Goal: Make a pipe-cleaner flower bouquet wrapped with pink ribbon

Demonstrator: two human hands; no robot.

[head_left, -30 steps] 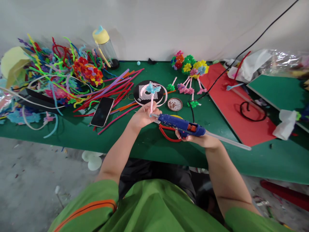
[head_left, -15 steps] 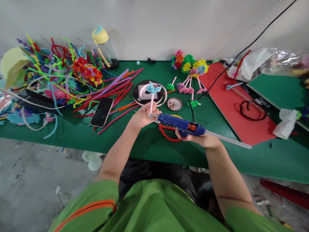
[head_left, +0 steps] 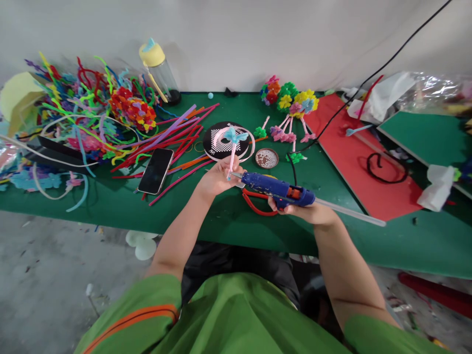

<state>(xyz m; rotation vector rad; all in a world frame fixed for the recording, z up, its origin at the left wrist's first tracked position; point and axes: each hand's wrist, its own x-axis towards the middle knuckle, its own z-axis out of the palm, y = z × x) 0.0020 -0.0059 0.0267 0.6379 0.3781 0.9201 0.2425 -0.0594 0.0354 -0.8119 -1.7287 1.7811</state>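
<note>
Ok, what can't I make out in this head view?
All head view.
- Glue gun nozzle tip: too small, pressed against the left hand; glue unseen.
- Flower stem's lower end: inside that hand.
- Trigger: covered by the right hand.
- Red loops: rest hidden under the gun; scissors or not, unclear.
- Dish contents: too small.

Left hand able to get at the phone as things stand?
Likely within reach, but not free: the left hand pinches the pink flower stem at the nozzle of the glue gun. The phone lies uncovered on the table just to its left.
</note>
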